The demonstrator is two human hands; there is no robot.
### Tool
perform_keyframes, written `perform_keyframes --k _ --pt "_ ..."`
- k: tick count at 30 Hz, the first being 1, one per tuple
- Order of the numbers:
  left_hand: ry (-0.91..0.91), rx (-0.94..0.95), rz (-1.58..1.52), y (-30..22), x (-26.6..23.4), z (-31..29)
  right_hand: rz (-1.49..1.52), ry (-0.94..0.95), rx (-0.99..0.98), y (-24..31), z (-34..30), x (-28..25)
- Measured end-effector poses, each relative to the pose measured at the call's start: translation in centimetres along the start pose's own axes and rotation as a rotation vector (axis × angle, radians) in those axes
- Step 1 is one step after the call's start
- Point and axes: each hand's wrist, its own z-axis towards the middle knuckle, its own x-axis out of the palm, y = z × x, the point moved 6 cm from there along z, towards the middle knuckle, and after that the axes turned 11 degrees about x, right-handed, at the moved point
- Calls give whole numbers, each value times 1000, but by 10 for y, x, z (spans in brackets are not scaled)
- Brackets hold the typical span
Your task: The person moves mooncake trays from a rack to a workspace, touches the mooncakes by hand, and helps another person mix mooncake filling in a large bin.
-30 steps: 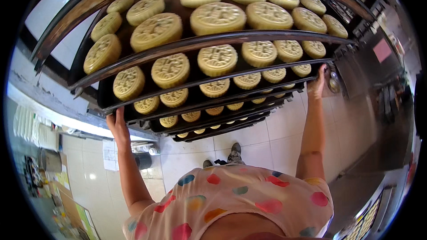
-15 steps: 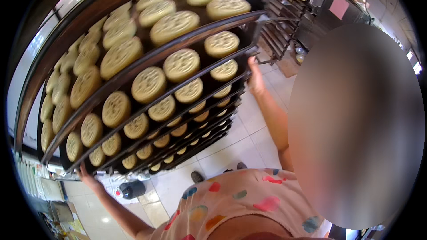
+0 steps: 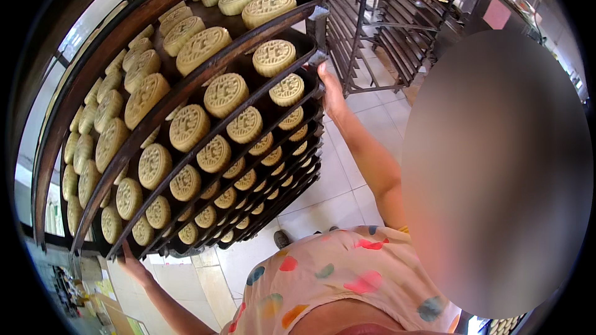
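Observation:
Dark baking trays (image 3: 205, 71) are stacked in tiers before me, loaded with round pale mooncakes (image 3: 225, 95) with patterned tops. My right hand (image 3: 333, 94) is closed at the right end of a tray, its thumb up along the edge and the other fingers mostly hidden. At the near left corner of a tray, my left hand (image 3: 133, 268) grips from below, with its fingertips out of sight behind the rim. Both of my arms are stretched out to the two ends of the tiers.
Behind my right hand stands a dark metal rack (image 3: 397, 31) with many slanted shelf rails. A counter with a pink sheet (image 3: 496, 13) is at the far right. Pale floor tiles (image 3: 323, 211) lie below. A large blurred patch covers the right side.
The loaded tiers and both hands have shifted left and slightly down in view. More of the rack behind shows, and the dark bottle on the floor is out of sight.

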Motion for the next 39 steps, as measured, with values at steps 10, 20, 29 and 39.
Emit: perform_keyframes --k 10,20,29,39 --pt "-40 72 -35 -14 -6 -11 -7 -12 40 7 -15 -1" --pt "4 23 -142 11 -3 -7 50 54 43 10 -19 -9" --pt "109 -74 -161 19 14 25 -68 52 34 4 -23 -19" --pt "54 31 -89 51 5 40 -62 15 47 1 -63 2"
